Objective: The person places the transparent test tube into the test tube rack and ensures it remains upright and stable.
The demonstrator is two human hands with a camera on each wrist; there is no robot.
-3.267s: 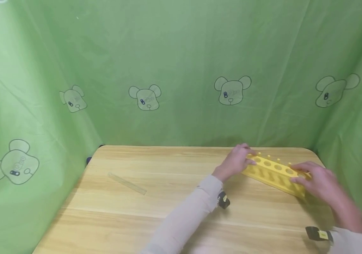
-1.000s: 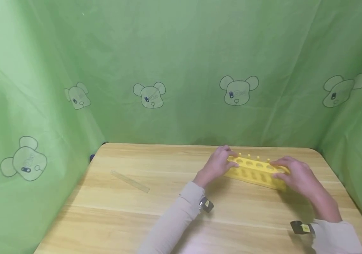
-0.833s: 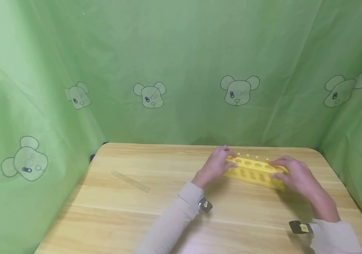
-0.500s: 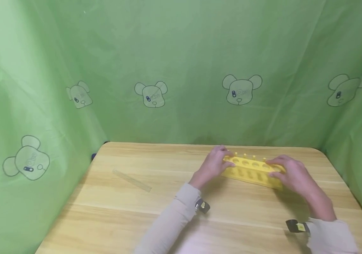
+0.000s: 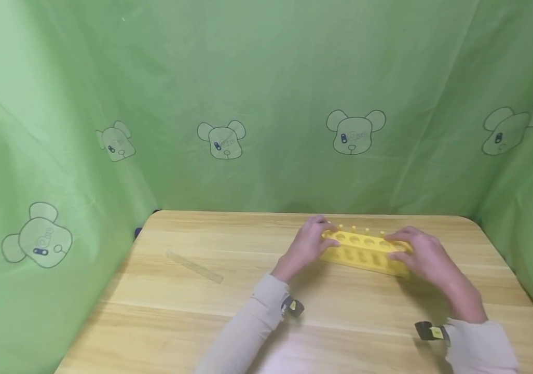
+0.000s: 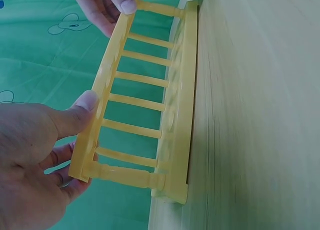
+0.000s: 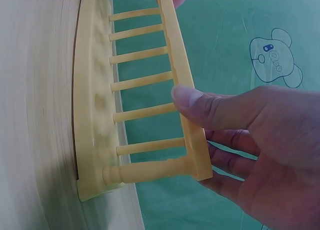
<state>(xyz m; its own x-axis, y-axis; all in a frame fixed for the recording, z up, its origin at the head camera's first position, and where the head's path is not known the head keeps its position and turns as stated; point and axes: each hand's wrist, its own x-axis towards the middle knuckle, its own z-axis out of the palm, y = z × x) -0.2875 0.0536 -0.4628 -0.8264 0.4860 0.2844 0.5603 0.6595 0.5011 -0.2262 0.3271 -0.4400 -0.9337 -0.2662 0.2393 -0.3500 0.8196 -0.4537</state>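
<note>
A yellow test tube rack (image 5: 368, 249) stands upright near the back of the table, right of the middle in the head view. Its top bar carries a row of round holes, and short pegs stick up along the far side. At the left end my left hand (image 5: 305, 243) grips the top bar, thumb on the near side and fingers behind. My right hand (image 7: 265, 145) holds the other end of that bar in the same way, as the right wrist view shows. The rack's base (image 6: 186, 104) lies along the tabletop; whether it touches is hard to tell.
A clear, thin stick or tube (image 5: 194, 267) lies slantwise on the left half of the wooden table (image 5: 154, 322). Green curtains (image 5: 275, 171) with bear-head drawings hang close behind the table and at both sides.
Both hands have brought the rack leftward across the table, and it has turned to lie a little straighter along the back edge. The clear stick keeps its place on the table.
</note>
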